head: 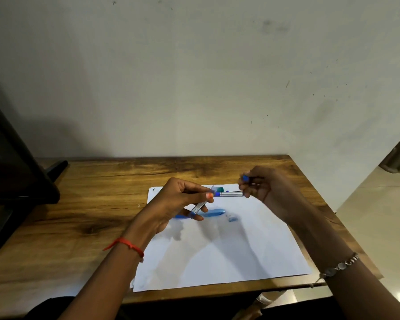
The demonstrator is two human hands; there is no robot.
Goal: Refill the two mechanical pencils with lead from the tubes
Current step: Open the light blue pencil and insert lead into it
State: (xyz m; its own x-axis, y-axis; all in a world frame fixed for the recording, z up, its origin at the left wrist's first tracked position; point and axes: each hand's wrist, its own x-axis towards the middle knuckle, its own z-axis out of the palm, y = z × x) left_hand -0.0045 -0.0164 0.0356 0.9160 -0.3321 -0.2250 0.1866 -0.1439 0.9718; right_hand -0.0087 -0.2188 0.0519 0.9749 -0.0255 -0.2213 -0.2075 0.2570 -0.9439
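My left hand (178,202) holds a clear lead tube (200,205) tilted, its upper end near the blue end of a silver mechanical pencil (230,194). That pencil lies level in the air, gripped by my right hand (266,188), which also pinches a small blue cap (245,178) between its fingertips. A second pencil, blue and translucent (214,213), lies on the white paper (229,250) below my hands. A small bluish piece (232,219) rests on the paper to its right. A green-topped item (221,189) lies at the paper's far edge, partly hidden.
The paper sits on a wooden desk (79,204) against a pale wall (194,77). A dark monitor with its stand (16,172) occupies the left side. The desk's right edge drops to a tiled floor (379,215).
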